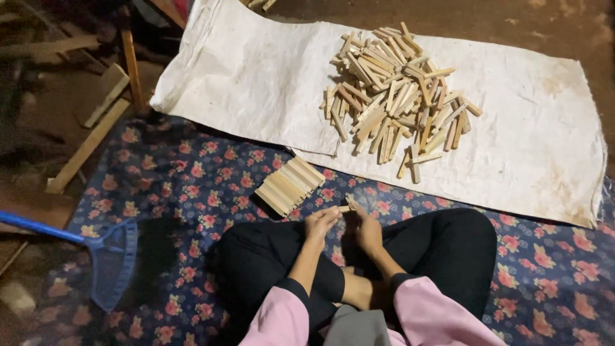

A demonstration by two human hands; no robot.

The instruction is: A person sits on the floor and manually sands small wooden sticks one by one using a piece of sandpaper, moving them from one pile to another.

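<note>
I sit cross-legged in black trousers and pink sleeves on a floral mat (192, 173). My left hand (320, 222) and my right hand (367, 229) meet in front of my knees, and together they pinch a small pale wooden stick (348, 206). Just beyond my left hand lies a neat row of wooden sticks (289, 185) laid side by side on the mat. Farther off, a loose heap of several similar wooden sticks (397, 96) rests on a white cloth sheet (256, 83).
A blue broom (112, 253) with its blue handle lies at the left on the mat's edge. Long wooden slats (90, 144) and scraps lie on the dirt floor at the upper left. The white sheet's far right part (544, 128) is bare.
</note>
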